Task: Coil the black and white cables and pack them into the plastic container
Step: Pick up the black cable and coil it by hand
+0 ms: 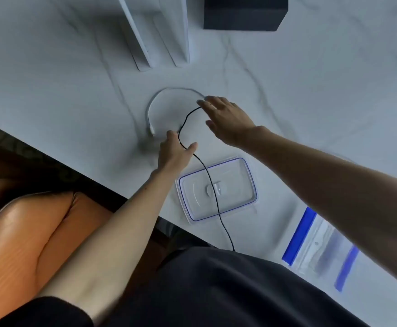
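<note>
A thin black cable [213, 187] runs from the table's near edge, over the clear lid, up through my left hand [174, 152] and on to my right hand [225, 119]. The left hand pinches it between thumb and fingers. The right hand's fingertips rest on the cable's far end, fingers spread; whether they grip it I cannot tell. A white cable [152, 105] lies in an arc on the marble table, its plug end just beyond my left fingertips, its other end under my right fingers. The clear container with blue clips [320, 246] stands at the near right.
The container's clear lid with a blue seal [240, 175] lies flat near the table edge under the black cable. White upright panels [159, 31] and a dark box [244, 13] stand at the back. An orange seat [27, 223] is at the lower left.
</note>
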Tool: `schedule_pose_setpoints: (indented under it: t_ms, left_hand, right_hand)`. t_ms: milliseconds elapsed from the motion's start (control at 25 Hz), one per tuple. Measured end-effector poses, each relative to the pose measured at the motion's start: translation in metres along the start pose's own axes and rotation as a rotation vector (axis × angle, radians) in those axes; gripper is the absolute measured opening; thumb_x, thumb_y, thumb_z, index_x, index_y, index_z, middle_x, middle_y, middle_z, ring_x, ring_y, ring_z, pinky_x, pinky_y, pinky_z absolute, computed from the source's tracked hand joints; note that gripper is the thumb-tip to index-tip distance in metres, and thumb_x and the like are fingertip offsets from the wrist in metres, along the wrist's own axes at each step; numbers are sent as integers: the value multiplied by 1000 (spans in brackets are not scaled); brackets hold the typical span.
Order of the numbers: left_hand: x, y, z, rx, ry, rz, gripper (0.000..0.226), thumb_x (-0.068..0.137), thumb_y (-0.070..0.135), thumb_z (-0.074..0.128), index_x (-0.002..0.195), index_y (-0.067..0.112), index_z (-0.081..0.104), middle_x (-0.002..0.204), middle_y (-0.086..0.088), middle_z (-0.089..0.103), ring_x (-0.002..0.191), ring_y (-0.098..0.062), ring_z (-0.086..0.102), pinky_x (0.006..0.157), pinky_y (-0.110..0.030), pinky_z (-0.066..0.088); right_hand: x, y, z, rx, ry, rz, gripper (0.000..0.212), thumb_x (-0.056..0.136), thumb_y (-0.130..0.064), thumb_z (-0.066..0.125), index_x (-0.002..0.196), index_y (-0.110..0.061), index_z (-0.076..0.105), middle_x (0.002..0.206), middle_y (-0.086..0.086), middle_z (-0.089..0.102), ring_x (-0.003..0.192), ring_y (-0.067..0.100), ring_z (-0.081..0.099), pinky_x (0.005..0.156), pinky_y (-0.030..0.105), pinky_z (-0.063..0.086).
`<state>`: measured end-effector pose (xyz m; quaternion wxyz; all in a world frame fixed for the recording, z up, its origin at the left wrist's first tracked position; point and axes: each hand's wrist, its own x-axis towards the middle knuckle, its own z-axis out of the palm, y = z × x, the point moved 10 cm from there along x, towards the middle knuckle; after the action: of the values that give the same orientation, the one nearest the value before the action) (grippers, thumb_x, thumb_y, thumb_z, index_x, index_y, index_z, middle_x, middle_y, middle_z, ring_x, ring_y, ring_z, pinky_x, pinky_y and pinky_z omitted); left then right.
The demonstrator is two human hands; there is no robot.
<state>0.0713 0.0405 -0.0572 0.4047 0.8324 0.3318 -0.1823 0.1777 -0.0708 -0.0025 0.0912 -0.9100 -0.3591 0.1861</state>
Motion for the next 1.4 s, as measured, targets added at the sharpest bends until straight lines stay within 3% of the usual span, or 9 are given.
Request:
schedule_pose_setpoints:
  t_ms: [200, 440, 600, 800, 920, 1120, 1240, 1320, 1400]
  left_hand:
    - [14, 9, -2, -266, 35, 66, 19, 92, 6, 52, 111, 6, 51, 95, -13, 66, 70, -22, 68, 71, -35, 57]
    - [6, 48, -25, -551, 51, 238, 8, 96, 10, 51, 102, 13, 56, 82, -5, 69, 51, -9, 57, 57, -23, 50]
    - [-1, 49, -19, -588, -53, 223, 10, 97, 18, 53, 97, 12, 61, 62, -1, 61, 47, -12, 51, 53, -27, 45]
    - [-6, 67, -27, -637, -29, 298, 15, 97, 21, 52, 88, 16, 62, 60, 4, 57, 48, -13, 44, 51, -26, 39]
    - [-4, 79, -32, -668, -35, 294, 13, 96, 21, 54, 86, 16, 61, 62, 2, 58, 50, -13, 46, 53, -25, 41]
    - [-21, 84, -13, -555, -202, 346, 22, 99, 24, 49, 91, 13, 66, 64, 2, 54, 53, -11, 46, 55, -23, 41]
    - [-33, 83, -12, -476, -185, 365, 27, 101, 25, 45, 89, 13, 66, 59, 4, 45, 51, -7, 40, 53, -19, 35]
    - [-39, 90, -16, -412, -168, 404, 27, 101, 26, 45, 88, 15, 66, 58, 6, 43, 53, -6, 39, 55, -20, 35]
    - [-45, 101, -21, -373, -170, 441, 28, 100, 28, 46, 87, 17, 68, 58, 6, 44, 53, -6, 40, 57, -22, 35]
  right_hand:
    - [19, -13, 14, -84, -19, -47, 56, 97, -21, 54, 149, -14, 34, 147, 12, 47, 134, 35, 44, 111, 44, 33]
    - [19, 3, -20, -174, 128, -10, 26, 100, -23, 47, 118, -13, 63, 115, 14, 64, 109, 39, 53, 86, 47, 41]
    - [17, 37, -58, -123, 219, 169, 29, 101, -26, 40, 107, -8, 61, 106, 17, 62, 103, 38, 55, 86, 44, 39]
    - [-1, 4, -33, 144, -127, -107, 32, 101, -38, 43, 123, -20, 58, 115, 6, 66, 105, 31, 62, 86, 43, 51]
    - [-6, 17, -38, 211, -91, 36, 20, 99, -25, 40, 104, -22, 59, 82, -1, 63, 85, 30, 62, 72, 38, 50]
    - [-22, 88, -83, 546, 277, 485, 23, 90, -22, 39, 89, -24, 62, 65, -1, 64, 71, 25, 63, 69, 39, 52]
    - [-35, 118, -88, 563, 309, 577, 29, 94, -26, 40, 110, -22, 63, 91, 6, 73, 89, 25, 67, 84, 41, 55]
    - [-36, 102, -95, 256, 234, 384, 47, 97, -33, 44, 143, -21, 43, 135, 16, 57, 126, 34, 52, 105, 44, 44]
    - [-38, 59, -102, -15, 224, 63, 61, 97, -38, 47, 152, -19, 30, 151, 17, 41, 138, 34, 39, 113, 44, 32]
